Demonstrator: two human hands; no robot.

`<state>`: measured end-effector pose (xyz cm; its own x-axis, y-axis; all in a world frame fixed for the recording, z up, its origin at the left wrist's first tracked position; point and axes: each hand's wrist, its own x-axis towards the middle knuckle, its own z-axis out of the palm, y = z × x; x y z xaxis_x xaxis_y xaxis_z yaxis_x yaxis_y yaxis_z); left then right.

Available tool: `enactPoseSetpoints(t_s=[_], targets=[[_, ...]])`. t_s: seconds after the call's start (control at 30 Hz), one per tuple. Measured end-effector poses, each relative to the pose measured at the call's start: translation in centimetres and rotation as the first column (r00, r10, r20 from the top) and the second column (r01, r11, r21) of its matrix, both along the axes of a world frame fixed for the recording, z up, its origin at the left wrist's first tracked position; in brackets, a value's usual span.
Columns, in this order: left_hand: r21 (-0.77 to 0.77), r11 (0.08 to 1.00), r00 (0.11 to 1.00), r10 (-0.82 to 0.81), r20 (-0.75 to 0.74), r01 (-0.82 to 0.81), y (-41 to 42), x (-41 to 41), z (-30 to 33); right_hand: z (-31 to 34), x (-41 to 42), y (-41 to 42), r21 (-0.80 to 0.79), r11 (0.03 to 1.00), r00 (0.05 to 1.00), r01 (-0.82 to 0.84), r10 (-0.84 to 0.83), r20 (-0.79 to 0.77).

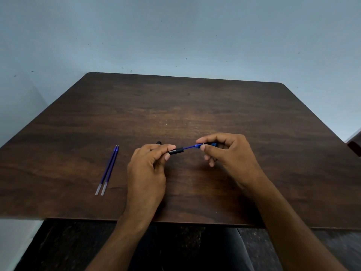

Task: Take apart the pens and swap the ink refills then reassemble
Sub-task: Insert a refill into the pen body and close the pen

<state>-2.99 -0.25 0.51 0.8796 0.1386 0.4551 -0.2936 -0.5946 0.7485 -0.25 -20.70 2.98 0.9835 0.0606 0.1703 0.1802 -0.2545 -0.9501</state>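
Observation:
A black pen barrel [175, 151] is held just above the dark wooden table [195, 106], near its front middle. My left hand [148, 169] grips the barrel's rear part, thumb and forefinger curled round it. A blue ink refill [189, 147] sticks out of the barrel's right end. My right hand [228, 151] pinches the pen's front grip section [210, 144], which sits over the refill's far end, apart from the barrel. Two loose blue refills [108, 170] lie side by side on the table to the left of my hands.
The table's front edge [175, 222] runs just under my forearms. A pale blue wall stands behind the table. A dark red object [354, 146] peeks in at the right edge.

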Motion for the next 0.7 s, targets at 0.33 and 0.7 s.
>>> enactPoseSetpoints(t_s=[0.33, 0.7], targets=[[-0.039, 0.998, 0.999, 0.048, 0.022, -0.047, 0.2, -0.1, -0.1, -0.3, 0.4, 0.5, -0.048, 0.999, 0.999, -0.022, 0.024, 0.026], [-0.052, 0.997, 0.998, 0.055, 0.017, -0.054, 0.3, 0.0, -0.3, -0.3, 0.4, -0.8, 0.190, 0.982, 0.999, -0.005, -0.002, 0.034]])
